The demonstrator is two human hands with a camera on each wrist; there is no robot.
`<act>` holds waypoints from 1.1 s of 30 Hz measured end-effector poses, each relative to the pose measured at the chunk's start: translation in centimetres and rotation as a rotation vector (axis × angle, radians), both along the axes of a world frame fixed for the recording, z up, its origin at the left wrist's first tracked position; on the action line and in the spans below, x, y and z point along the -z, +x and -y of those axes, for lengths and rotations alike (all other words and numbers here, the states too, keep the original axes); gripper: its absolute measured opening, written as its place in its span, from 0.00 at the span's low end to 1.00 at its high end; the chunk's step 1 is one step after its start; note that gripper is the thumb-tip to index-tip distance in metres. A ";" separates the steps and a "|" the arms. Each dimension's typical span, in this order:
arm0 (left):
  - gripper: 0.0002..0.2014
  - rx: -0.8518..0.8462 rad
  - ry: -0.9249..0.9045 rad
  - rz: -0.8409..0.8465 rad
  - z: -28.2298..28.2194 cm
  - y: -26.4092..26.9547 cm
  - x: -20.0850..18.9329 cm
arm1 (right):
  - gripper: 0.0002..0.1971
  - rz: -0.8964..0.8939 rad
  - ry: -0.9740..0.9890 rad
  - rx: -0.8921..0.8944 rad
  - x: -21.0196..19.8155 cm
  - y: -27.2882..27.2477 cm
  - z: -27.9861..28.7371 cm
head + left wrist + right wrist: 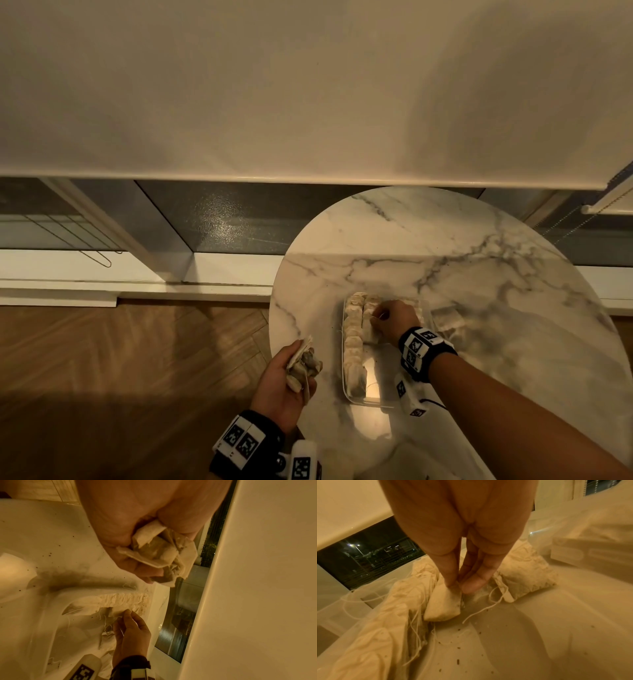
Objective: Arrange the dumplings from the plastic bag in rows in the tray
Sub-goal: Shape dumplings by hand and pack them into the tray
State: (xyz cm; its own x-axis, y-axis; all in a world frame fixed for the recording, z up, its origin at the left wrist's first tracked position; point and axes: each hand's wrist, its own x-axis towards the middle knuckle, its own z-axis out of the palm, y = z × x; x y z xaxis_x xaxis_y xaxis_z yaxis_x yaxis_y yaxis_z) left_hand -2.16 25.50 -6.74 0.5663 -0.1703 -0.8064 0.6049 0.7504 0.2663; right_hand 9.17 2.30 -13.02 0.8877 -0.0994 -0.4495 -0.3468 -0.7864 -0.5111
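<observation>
A clear plastic tray (368,403) sits on the round marble table. A row of pale, pouch-like dumplings (352,339) with thin strings lines its left side, and a second row starts at the far end. My right hand (378,315) reaches into the far end and pinches one dumpling (443,604) between thumb and fingers (452,582), setting it next to the left row (393,615). My left hand (298,368) hovers at the table's left edge and grips a bunch of dumplings (159,555). The crumpled plastic bag (448,320) lies right of the tray.
The marble table (445,246) ends just left of the tray, with wooden floor (137,359) below. A window sill and a lowered blind (308,102) stand behind. Dark crumbs (458,661) and loose strings lie on the tray's bare near half.
</observation>
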 end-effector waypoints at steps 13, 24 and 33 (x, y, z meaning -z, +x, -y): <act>0.13 0.105 0.079 0.056 1.1 0.6 -0.4 | 0.04 0.110 0.121 0.142 -2.4 -1.8 0.6; 0.21 0.204 0.170 0.306 4.1 1.3 -0.5 | 0.13 0.045 0.629 -0.035 -11.8 -7.2 -2.6; 0.25 0.247 0.222 0.332 5.0 1.3 -1.0 | 0.09 -0.005 0.856 0.176 -11.8 -7.2 -1.6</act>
